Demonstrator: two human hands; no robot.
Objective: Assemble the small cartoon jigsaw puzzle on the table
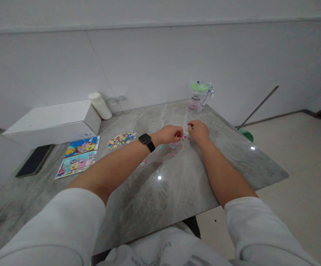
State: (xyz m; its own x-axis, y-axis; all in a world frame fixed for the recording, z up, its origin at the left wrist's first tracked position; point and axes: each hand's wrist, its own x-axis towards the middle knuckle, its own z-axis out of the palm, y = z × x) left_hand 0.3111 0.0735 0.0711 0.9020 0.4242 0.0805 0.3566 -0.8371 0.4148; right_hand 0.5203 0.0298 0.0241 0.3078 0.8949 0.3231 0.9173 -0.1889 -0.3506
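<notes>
My left hand (173,134), with a black watch (146,141) on its wrist, is closed over loose puzzle pieces (173,154) on the grey marble table; its fingertips pinch something too small to make out. Just to the right, my right hand (198,131) has its fingers curled together beside more small pieces, and what they hold, if anything, is hidden. A pile of puzzle pieces (118,140) lies left of my left wrist. Part of a printed sheet or puzzle (143,163) shows from behind my left forearm. Two cartoon picture cards (78,163) lie further left.
At the back left stand a white box (57,120), a white bottle (101,106) and clear glasses (121,104). A black phone (35,160) lies at the left. A plastic-wrapped cup with green lid (199,96) stands at the back right, near the table's edge.
</notes>
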